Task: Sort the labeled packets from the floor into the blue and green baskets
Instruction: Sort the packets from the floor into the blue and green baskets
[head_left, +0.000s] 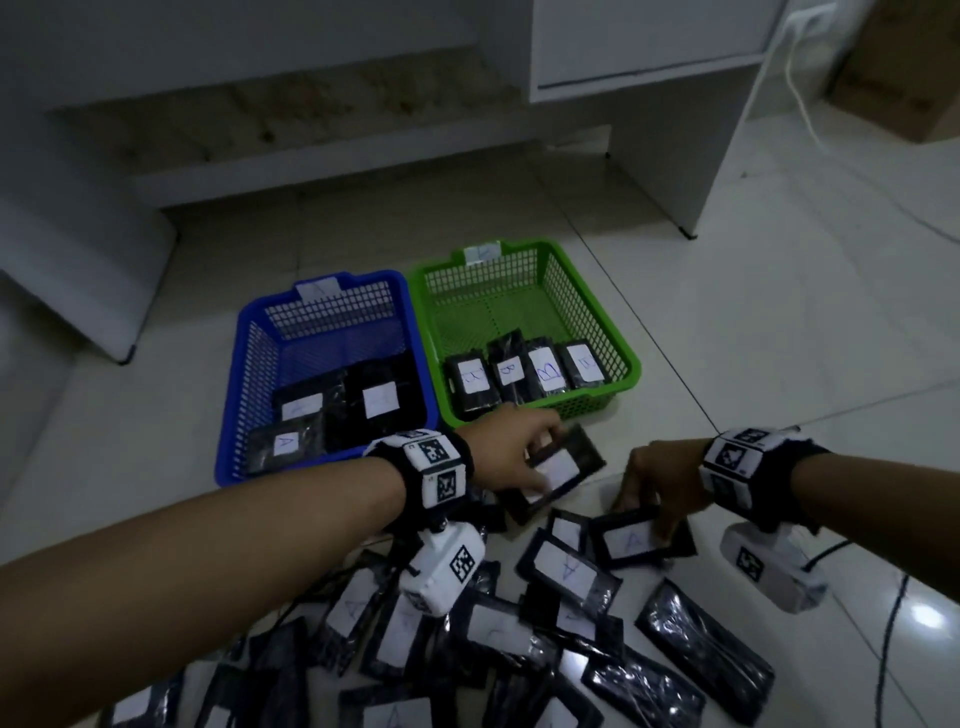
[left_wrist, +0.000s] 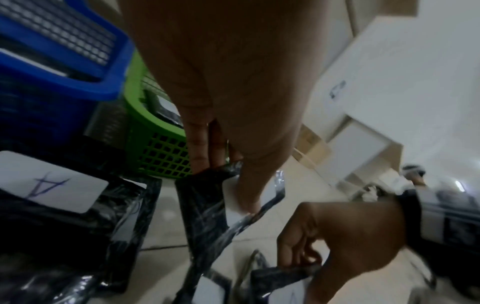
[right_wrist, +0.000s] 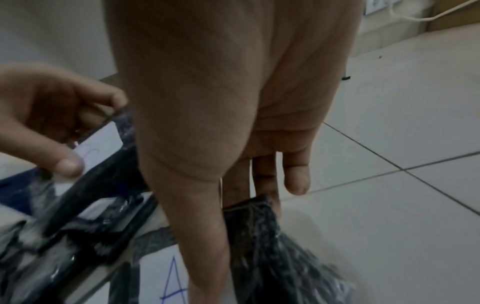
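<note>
Several black packets with white labels (head_left: 563, 569) lie piled on the floor in front of me. My left hand (head_left: 519, 452) pinches one packet (head_left: 563, 470) by its edge, lifted just in front of the green basket (head_left: 626, 358); its label's letter is unreadable. My right hand (head_left: 649, 493) grips a packet marked A (head_left: 631, 543) that still lies at the pile's far edge. The blue basket (head_left: 234, 395) holds packets marked A; the green one holds several marked B. In the right wrist view my thumb and fingers (right_wrist: 296, 174) close over the A packet (right_wrist: 272, 246).
White desk panels (head_left: 691, 171) and a low step (head_left: 311, 171) stand behind the baskets. A white cable (head_left: 800, 104) hangs at the far right and a dark cable (head_left: 891, 623) runs across the tiles near my right wrist. A cardboard box (head_left: 904, 98) sits far right.
</note>
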